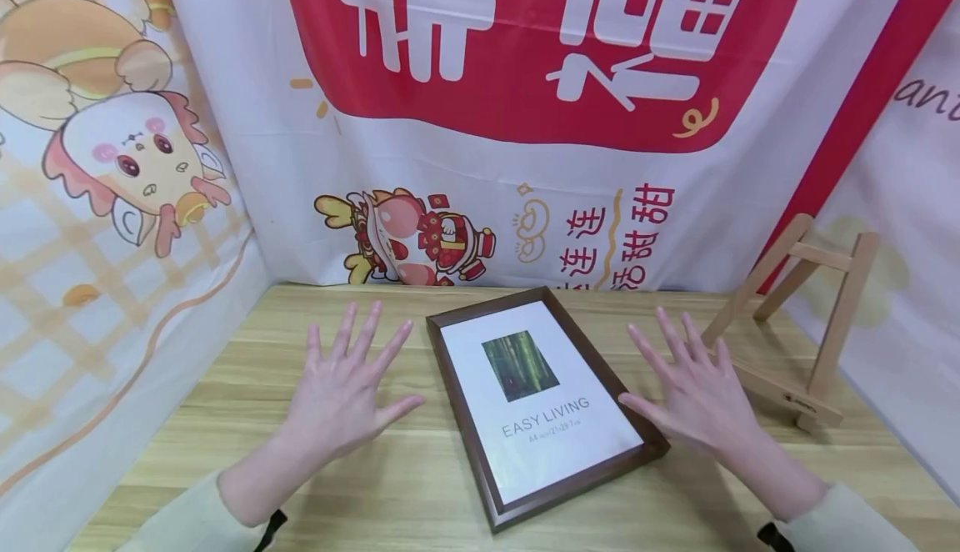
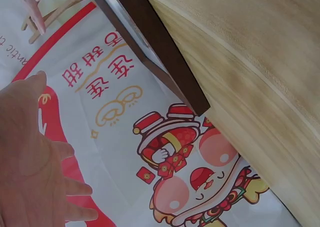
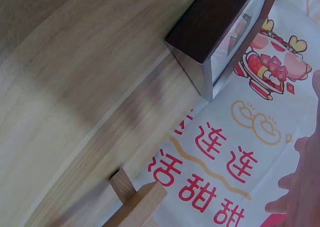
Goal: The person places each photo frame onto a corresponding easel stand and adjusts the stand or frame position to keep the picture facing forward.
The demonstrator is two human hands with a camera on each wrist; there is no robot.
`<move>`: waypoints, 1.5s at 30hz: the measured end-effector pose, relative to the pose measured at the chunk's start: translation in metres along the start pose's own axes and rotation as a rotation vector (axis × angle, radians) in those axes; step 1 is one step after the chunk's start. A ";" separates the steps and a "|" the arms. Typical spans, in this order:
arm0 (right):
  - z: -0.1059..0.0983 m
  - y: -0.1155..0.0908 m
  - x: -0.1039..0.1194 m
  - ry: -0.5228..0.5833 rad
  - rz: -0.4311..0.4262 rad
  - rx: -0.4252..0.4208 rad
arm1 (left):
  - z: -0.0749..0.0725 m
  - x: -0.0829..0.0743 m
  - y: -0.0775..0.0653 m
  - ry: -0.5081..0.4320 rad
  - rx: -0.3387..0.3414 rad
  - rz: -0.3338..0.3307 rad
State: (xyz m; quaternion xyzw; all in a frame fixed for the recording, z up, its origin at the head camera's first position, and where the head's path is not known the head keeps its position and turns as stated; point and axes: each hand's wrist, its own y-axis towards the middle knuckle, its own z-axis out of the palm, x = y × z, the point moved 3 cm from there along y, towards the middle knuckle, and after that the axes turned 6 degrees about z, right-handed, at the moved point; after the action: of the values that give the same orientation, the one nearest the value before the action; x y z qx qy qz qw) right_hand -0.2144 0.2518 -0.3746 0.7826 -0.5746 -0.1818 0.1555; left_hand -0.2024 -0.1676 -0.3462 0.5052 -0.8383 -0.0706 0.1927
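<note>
A picture frame (image 1: 551, 406) lies on the table (image 1: 405, 494), an easel (image 1: 839, 327) to its right, a banner (image 1: 510, 127) behind.

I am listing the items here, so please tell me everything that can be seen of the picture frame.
The picture frame is rectangular and dark brown, wood-like, with a shiny front. Inside is a white sheet with a small green forest-like picture and the words EASY LIVING above smaller print. It lies face up on the table, turned at an angle, between the left hand and the right hand. Neither hand grips it; in the head view the right thumb overlaps its edge, contact unclear.
</note>
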 end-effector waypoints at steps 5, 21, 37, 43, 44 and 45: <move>-0.001 0.005 -0.002 -0.004 -0.010 -0.011 | 0.000 0.002 0.001 0.014 -0.007 0.005; -0.005 0.030 0.006 0.026 -0.030 0.058 | -0.002 0.010 0.012 -0.022 0.015 -0.021; 0.008 0.050 -0.001 0.145 -0.024 0.151 | 0.019 0.009 0.019 -0.226 0.067 -0.097; 0.020 0.053 -0.002 0.292 -0.025 0.205 | 0.034 -0.001 0.021 -0.404 0.069 -0.150; 0.023 0.054 -0.002 0.316 -0.026 0.212 | 0.037 -0.004 0.021 -0.429 0.070 -0.158; 0.026 0.054 -0.003 0.337 -0.023 0.222 | 0.040 -0.006 0.021 -0.455 0.074 -0.165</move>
State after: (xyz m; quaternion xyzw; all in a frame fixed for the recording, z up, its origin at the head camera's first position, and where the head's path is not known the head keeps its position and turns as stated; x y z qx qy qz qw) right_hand -0.2728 0.2376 -0.3730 0.8208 -0.5481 0.0145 0.1603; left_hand -0.2327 -0.1552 -0.3777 0.5499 -0.8179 -0.1673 -0.0263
